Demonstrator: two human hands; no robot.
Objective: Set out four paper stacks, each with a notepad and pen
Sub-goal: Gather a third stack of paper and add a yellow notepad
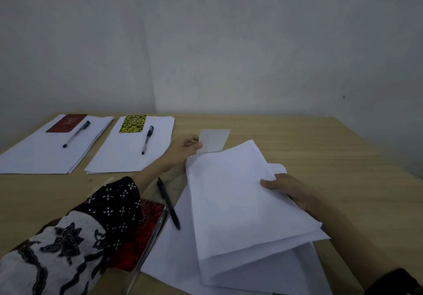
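Paper sheaf, centre frame, is gripped by the right hand. The left hand pinches a white notepad just above it.

A single head-worn, wide-angle camera looks forward and down from the person's seat across the table toward the grey wall, which fills the upper half. The view sits close over the near table edge, so the sleeve and both forearms loom large at the bottom, while the table's far edge lies mid-frame. No second view shares the scene.
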